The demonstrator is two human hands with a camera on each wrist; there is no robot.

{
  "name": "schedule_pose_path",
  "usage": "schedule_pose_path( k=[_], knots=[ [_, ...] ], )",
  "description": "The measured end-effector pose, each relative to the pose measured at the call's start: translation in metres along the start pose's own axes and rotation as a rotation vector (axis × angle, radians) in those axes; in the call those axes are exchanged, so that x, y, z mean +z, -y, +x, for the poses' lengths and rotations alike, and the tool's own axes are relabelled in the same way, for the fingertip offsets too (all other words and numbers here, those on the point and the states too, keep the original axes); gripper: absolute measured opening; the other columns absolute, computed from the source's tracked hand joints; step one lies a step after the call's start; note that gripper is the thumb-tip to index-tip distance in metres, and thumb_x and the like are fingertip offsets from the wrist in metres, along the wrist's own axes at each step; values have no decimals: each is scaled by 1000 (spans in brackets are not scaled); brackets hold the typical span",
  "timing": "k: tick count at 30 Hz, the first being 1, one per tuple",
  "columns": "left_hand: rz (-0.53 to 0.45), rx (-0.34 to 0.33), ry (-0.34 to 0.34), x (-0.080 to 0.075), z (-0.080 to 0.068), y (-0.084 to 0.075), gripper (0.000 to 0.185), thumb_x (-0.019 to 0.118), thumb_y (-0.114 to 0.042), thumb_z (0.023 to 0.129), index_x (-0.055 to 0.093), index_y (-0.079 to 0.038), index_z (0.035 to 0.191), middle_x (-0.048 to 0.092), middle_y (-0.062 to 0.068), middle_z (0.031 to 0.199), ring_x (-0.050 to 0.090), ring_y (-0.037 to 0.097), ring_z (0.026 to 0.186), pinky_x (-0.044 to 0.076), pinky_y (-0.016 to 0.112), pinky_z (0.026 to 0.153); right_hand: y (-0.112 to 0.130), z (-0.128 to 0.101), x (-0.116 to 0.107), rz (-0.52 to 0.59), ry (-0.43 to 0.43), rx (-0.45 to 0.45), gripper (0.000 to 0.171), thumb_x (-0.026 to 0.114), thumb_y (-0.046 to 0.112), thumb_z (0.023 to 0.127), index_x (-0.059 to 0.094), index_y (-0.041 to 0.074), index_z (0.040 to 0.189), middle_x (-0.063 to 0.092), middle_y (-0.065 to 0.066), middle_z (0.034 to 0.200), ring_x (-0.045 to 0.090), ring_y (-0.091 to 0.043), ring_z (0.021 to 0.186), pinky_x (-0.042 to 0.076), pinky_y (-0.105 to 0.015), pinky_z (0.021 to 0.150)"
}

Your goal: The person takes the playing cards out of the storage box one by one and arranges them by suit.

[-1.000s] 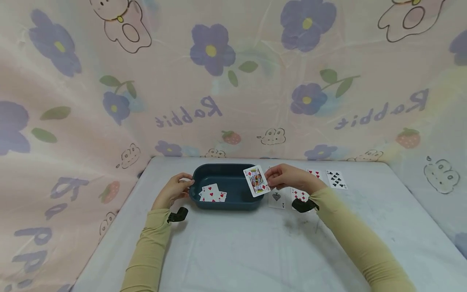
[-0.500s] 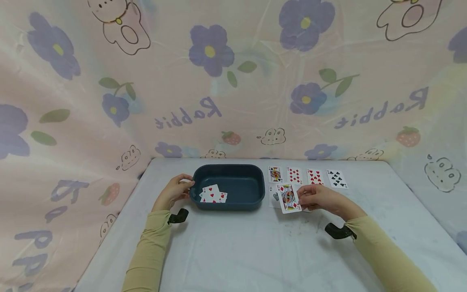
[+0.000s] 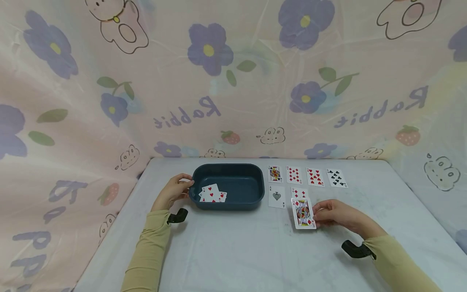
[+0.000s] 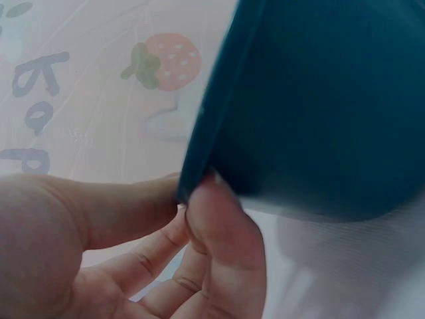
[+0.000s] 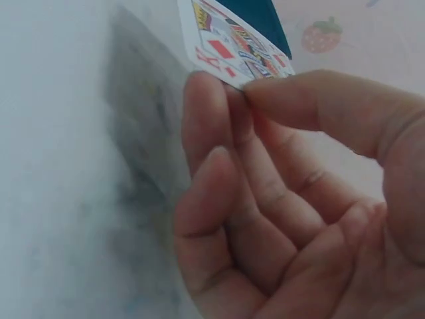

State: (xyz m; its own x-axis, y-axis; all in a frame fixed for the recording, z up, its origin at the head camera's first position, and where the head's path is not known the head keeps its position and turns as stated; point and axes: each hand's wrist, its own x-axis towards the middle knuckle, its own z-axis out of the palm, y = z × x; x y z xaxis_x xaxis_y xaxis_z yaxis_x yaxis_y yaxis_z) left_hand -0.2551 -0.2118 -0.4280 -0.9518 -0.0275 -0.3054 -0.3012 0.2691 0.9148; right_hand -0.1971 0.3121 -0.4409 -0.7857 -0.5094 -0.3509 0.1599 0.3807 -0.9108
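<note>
The king of diamonds (image 3: 303, 213) sits right of frame centre, just below a red card (image 3: 300, 192), pinched at its edge by the right hand (image 3: 333, 215) between thumb and fingers (image 5: 219, 126). Left of centre, the left hand (image 3: 174, 190) grips the dark tray (image 3: 255, 178) by its rim; several red cards (image 3: 212, 194) lie inside.

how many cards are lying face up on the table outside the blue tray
6, besides the king of diamonds the right hand pinches. Four sit in the back row; the ace of spades and a partly covered red card lie nearer.
</note>
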Motion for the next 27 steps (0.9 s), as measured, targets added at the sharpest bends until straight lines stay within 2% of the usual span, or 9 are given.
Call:
schedule_pose_path(
  k=[6,12,17,27],
  knots=[
    [1,10,-1,-1,0,0,31,57,-17,98,50,-5,126,59,17,100,56,19,73,51,31,67,-6,-8,4,-16,16,11,21,63,9,90,62,-8,102,68,-10,81,63,-15,71,51,-29,63],
    [-2,7,-1,-2,0,2,31,57,-16,97,51,-5,125,59,17,102,56,18,75,49,28,64,-15,-12,13,42,34,33,20,65,6,88,60,-10,100,69,-13,82,65,-15,69,54,-28,62],
    [13,7,-5,-3,0,5,32,57,-18,98,51,-6,126,59,15,101,56,19,75,49,27,63,-18,-12,19,65,14,64,20,66,4,87,60,-9,100,68,-13,82,66,-16,68,56,-31,63],
    [3,19,9,-2,0,2,33,57,-17,98,49,-4,127,58,18,103,57,21,77,50,28,63,-13,-15,20,23,-18,89,18,66,2,85,59,-9,98,66,-10,77,64,-14,65,55,-31,62]
  ],
)
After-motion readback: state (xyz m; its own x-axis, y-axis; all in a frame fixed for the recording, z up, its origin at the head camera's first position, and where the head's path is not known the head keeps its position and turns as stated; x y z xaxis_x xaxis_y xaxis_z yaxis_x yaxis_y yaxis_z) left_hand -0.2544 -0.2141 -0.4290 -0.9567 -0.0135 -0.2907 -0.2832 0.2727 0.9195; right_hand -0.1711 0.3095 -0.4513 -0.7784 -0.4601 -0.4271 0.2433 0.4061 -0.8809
